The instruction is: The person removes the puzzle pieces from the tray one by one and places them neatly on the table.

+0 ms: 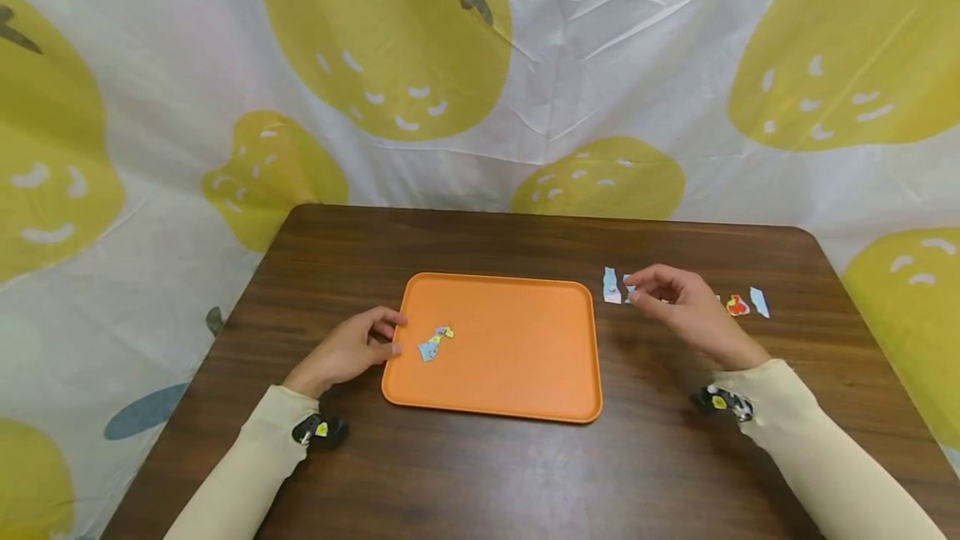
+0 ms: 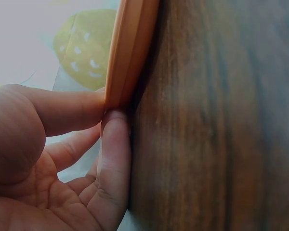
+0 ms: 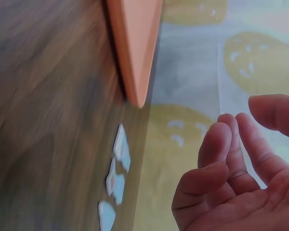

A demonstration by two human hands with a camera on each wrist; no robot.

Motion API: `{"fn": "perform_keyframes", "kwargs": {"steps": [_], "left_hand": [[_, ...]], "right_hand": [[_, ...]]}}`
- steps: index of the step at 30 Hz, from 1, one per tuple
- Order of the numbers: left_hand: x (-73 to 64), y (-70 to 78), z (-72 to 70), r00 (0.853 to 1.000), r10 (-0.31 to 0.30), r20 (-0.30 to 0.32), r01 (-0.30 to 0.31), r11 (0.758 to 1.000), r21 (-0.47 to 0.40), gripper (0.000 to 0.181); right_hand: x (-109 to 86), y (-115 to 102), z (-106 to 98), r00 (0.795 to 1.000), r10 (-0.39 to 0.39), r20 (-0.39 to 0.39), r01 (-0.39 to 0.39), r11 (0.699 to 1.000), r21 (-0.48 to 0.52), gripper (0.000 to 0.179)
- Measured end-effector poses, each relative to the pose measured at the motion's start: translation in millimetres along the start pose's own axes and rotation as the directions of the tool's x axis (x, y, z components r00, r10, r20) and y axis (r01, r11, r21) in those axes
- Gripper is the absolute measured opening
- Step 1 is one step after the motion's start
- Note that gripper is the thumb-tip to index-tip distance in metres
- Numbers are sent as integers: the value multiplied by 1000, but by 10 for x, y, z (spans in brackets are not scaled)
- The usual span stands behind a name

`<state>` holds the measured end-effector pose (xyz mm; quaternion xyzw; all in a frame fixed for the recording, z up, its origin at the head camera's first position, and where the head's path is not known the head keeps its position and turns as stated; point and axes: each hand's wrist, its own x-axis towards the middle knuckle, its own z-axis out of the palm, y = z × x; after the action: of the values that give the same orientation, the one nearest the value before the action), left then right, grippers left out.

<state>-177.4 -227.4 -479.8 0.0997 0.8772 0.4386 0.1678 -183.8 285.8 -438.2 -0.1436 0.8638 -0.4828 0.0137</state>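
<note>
My left hand [image 1: 347,350] holds the left rim of an orange tray [image 1: 517,390], its thumb and fingertips at the edge. In the left wrist view, the thumb [image 2: 72,110] meets the rim and a finger lies lower, close to the tabletop. On the tray's left part lies a small blue and yellow cutout-like piece [image 1: 430,350]. My right hand [image 1: 693,311] hovers right of the tray over a row of small flat pieces, fingers loosely bent, thumb apart, nothing between them. Its fingertips overlap one light-blue piece [image 1: 628,280]; another light-blue piece [image 1: 612,286] lies left of it.
Farther right lie a red and yellow piece [image 1: 738,305] and a pale-blue piece [image 1: 759,302]; the right hand hides part of the row. The dark wooden table [image 1: 480,482] has its back edge against a lemon-print cloth [image 1: 420,173].
</note>
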Motion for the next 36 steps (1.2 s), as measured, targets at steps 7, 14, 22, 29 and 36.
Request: {"fn": "perform_keyframes", "kwargs": {"steps": [7,14,22,29,36], "left_hand": [[4,-12,-9,1000,-6,0,6,1000,3,38],[13,-23,5,1000,-12,-8,12,1000,12,37],[1,-15,11,1000,-23,-8,23,1000,17,38],[-8,-10,3,999,-31,-8,31,999,13,38],[12,-12,4,1000,-28,-9,28,999,15,38]], "right_hand": [[120,-140,202,999,-19,46,19,1000,12,23],[267,-292,473,995,-25,92,22,999,43,20],[438,-448,820,986,-71,150,63,996,57,18],[589,-552,1123,968,-141,206,124,988,90,22],[728,-607,1369,951,-169,260,144,983,111,23]]}}
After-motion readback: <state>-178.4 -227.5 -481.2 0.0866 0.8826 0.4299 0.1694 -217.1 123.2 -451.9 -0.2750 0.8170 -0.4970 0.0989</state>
